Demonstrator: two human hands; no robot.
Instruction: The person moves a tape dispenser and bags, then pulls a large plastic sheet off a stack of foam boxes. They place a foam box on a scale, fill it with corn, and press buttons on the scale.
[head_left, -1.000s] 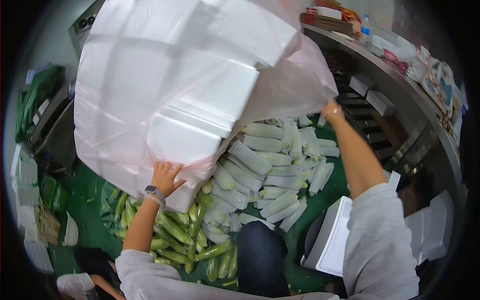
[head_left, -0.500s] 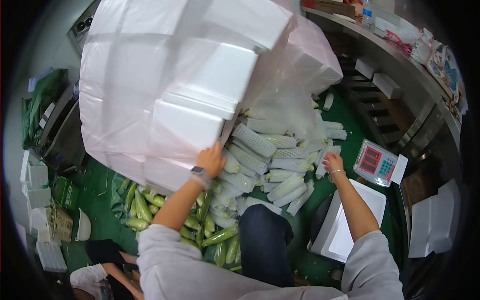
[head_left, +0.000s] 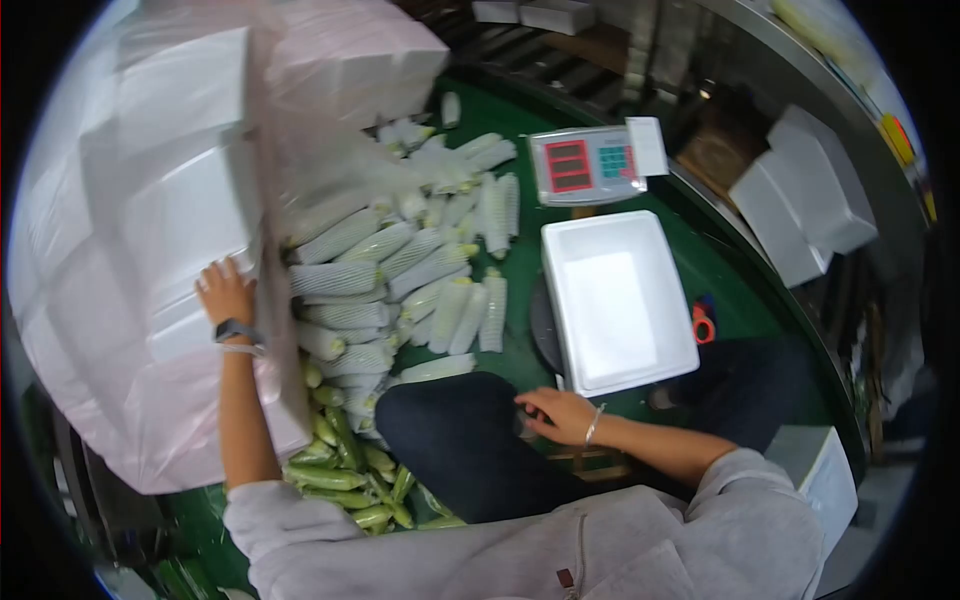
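My left hand (head_left: 228,292) lies with its fingers spread on the thin pinkish plastic bag (head_left: 95,400) around stacked white foam boxes (head_left: 185,215). Fingers loosely bent and apart, my right hand (head_left: 556,416) is beside my knee and holds nothing that I can see. Just above it stands a topless white foam box (head_left: 620,315), its bare inside showing. Between the bag and this box lies a heap of long pale-green vegetables in white foam net sleeves (head_left: 345,280). Unsleeved green vegetables (head_left: 330,478) lie nearer to me, partly hidden by the bag and my leg.
A scale with a red display panel (head_left: 568,165) stands behind the foam box. Orange-handled scissors (head_left: 703,323) lie at its right. More white foam boxes (head_left: 805,200) are at the right, by a curved metal counter (head_left: 790,45). The floor (head_left: 510,360) is green.
My view has swung right, so the bag and vegetables appear farther left. My right hand has come back from above the sleeved vegetables to beside my knee. My left hand stays on the bag.
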